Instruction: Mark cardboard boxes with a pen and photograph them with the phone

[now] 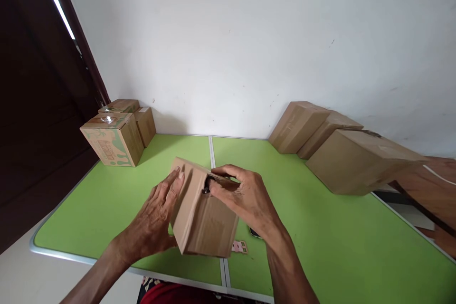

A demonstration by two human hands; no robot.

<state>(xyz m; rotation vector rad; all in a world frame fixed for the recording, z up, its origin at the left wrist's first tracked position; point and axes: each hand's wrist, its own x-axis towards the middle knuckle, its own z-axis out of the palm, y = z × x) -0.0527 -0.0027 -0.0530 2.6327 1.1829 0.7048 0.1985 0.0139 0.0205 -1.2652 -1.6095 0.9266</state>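
Observation:
A brown cardboard box point(213, 228) is tilted in front of me over the middle of the table. My left hand point(156, 216) braces its left side, fingertips on the upper face and thumb low near the bottom edge. At the upper right corner, my right hand point(245, 194) grips the box, its thumb by a dark-edged hole point(205, 186). What lies inside the hole cannot be made out. Just right of the box's lower edge is a small pink flat piece with openings point(240, 246). A dark object point(254, 232) is partly hidden behind my right wrist.
The green folding table point(313, 247) has a metal seam down its middle. Cardboard boxes, one with a green print point(110, 145), stand at the back left. Several more lean at the back right, the nearest box point(349, 166) by the table's edge. A white wall point(228, 47) rises behind.

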